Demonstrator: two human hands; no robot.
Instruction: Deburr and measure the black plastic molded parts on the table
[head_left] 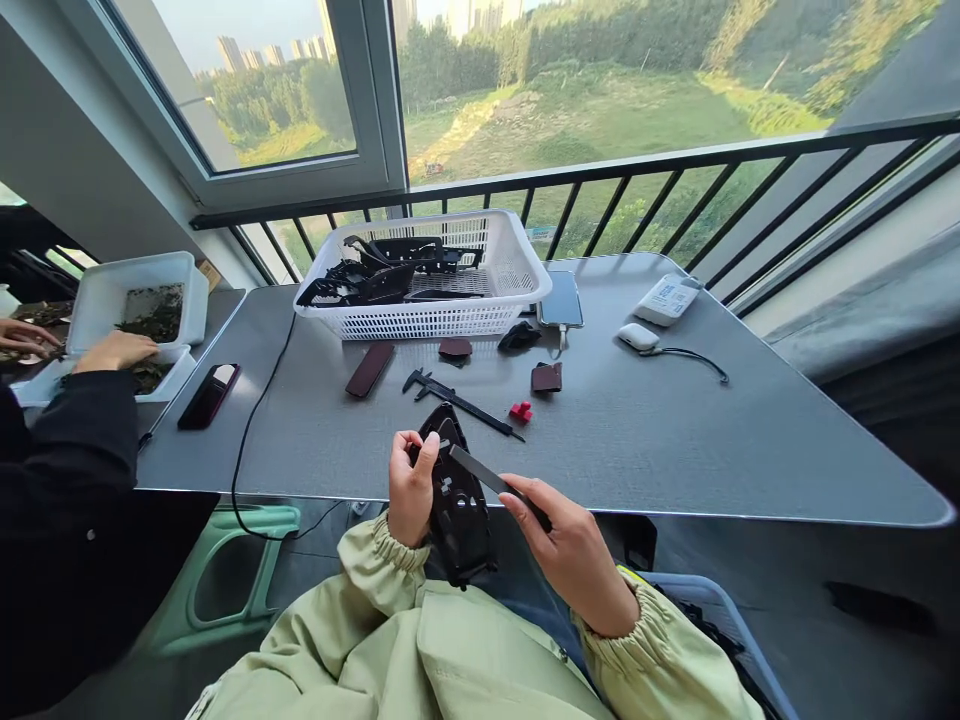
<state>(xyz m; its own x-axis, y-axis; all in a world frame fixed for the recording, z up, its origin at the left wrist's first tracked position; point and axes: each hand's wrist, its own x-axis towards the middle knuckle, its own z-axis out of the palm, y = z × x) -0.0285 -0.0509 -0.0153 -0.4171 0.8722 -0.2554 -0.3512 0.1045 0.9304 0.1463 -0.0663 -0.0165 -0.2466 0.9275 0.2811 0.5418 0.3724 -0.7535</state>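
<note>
At bench (675,450) edge, left hand (411,492) gripping black part (463,525), long axis running toward jacket (495,650); right hand (566,545) pinching dark bar (478,469), fingers closed, tip pointing left at part's upper end.

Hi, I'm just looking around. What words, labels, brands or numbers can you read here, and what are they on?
No text can be read with certainty.
White box: print on top, too small and blurred to read.
Caliper: any scale numbers are too small to read.
Black part being held: no lettering can be made out.
Flat grey tool: none can be made out.
</note>
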